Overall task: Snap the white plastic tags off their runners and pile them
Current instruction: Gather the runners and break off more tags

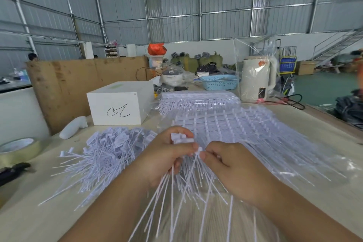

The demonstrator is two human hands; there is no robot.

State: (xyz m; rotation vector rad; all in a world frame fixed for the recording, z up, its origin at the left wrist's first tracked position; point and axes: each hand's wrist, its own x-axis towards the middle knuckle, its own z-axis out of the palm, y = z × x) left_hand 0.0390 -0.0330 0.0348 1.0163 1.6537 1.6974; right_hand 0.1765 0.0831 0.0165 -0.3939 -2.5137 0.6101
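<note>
My left hand grips a bunch of loose white tags, heads up by my fingertips and long tails fanning down toward me. My right hand pinches the head of one tag between thumb and forefinger, right beside my left thumb. Behind my hands lies a sheet of tags still on their runners, spread over clear plastic. A loose pile of separated tags lies on the table to the left.
A wrapped stack of more tag sheets sits behind, next to a white box. A tape roll and black pliers lie at the left edge. A blue basket and a cream kettle stand at the back.
</note>
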